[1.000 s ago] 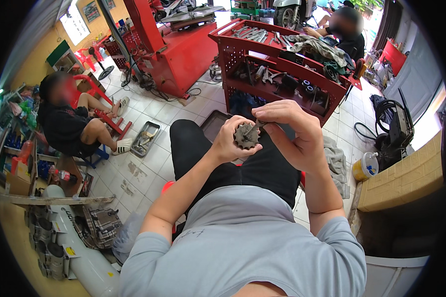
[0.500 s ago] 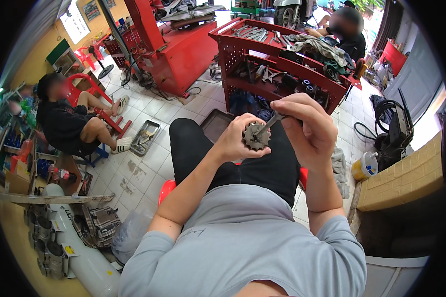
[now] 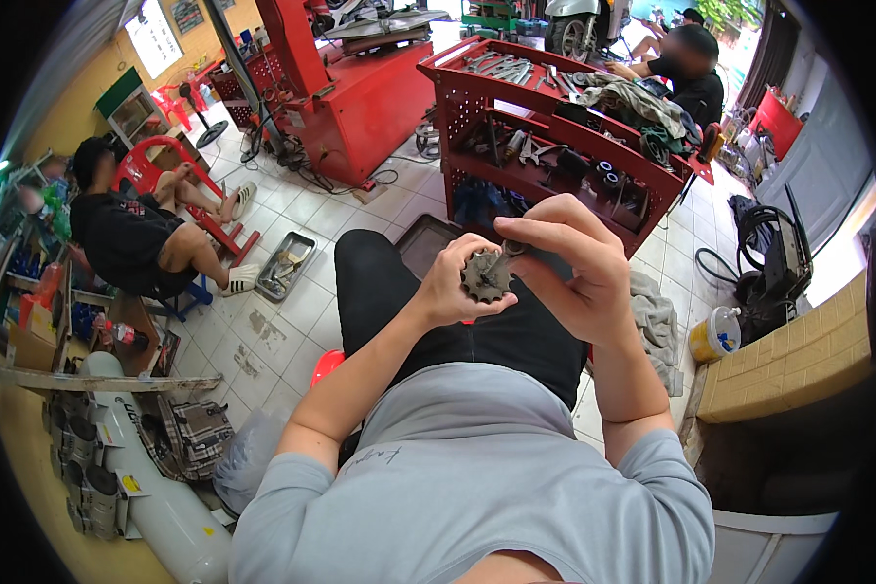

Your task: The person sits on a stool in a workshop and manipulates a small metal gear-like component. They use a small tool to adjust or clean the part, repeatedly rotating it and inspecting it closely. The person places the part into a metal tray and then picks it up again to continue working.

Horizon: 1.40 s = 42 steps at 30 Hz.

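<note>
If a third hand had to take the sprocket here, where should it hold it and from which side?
Best the toothed rim of the sprocket, from the top far edge. The left hand cups its lower left side, and the right hand works a thin tool at its right face, so only the upper teeth show free. A flat disc suits a pinch across the rim, though the teeth may bite.

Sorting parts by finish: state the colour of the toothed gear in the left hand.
Dull dark grey metal gear, held in the left hand; seen in the head view.

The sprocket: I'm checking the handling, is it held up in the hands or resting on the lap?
Held up: the sprocket sits in the left hand, above the lap.
</note>
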Available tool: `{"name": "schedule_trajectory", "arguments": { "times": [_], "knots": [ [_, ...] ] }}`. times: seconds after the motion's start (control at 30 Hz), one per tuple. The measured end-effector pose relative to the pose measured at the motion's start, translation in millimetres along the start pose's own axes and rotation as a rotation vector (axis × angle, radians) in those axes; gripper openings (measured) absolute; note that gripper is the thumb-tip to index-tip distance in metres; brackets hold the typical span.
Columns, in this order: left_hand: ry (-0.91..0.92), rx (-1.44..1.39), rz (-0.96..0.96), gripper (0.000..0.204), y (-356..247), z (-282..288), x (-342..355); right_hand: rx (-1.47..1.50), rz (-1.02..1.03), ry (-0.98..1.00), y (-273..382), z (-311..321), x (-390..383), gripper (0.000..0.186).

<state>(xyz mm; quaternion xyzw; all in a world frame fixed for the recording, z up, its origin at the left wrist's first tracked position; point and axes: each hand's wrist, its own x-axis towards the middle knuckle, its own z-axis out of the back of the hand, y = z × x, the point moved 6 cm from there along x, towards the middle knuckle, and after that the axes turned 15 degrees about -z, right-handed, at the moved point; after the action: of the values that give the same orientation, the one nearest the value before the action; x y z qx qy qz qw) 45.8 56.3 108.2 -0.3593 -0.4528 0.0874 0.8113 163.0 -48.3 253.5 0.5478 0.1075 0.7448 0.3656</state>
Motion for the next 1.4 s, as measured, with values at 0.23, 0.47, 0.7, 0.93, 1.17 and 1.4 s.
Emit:
{"name": "schedule_trajectory", "arguments": {
  "times": [0.23, 0.47, 0.7, 0.93, 1.17, 1.4],
  "knots": [
    [-0.031, 0.009, -0.014, 0.055, 10.8, 2.6, -3.8, 0.053, -0.038, 0.012, -6.7, -8.1, -1.6, 0.034],
    [-0.012, 0.064, 0.028, 0.054, 8.6, 10.8, -0.7, -0.011, -0.013, 0.013, -6.9, -8.5, -3.7, 0.032],
    [-0.021, -0.004, 0.009, 0.053, 15.1, 9.7, -3.1, 0.033, -0.056, 0.020, -3.3, -9.7, -3.0, 0.030],
    [-0.016, 0.030, 0.023, 0.052, 13.0, 9.7, -5.7, -0.008, -0.008, 0.028, -4.2, -8.4, -2.4, 0.032],
    [-0.038, 0.060, -0.098, 0.052, -4.6, 7.6, 0.1, -0.042, 0.087, 0.043, -0.9, -8.6, -2.4, 0.032],
    [-0.035, -0.027, -0.015, 0.052, 6.6, 3.1, -3.3, 0.069, -0.105, -0.026, -4.1, -6.8, -2.9, 0.035]
  ]
}}
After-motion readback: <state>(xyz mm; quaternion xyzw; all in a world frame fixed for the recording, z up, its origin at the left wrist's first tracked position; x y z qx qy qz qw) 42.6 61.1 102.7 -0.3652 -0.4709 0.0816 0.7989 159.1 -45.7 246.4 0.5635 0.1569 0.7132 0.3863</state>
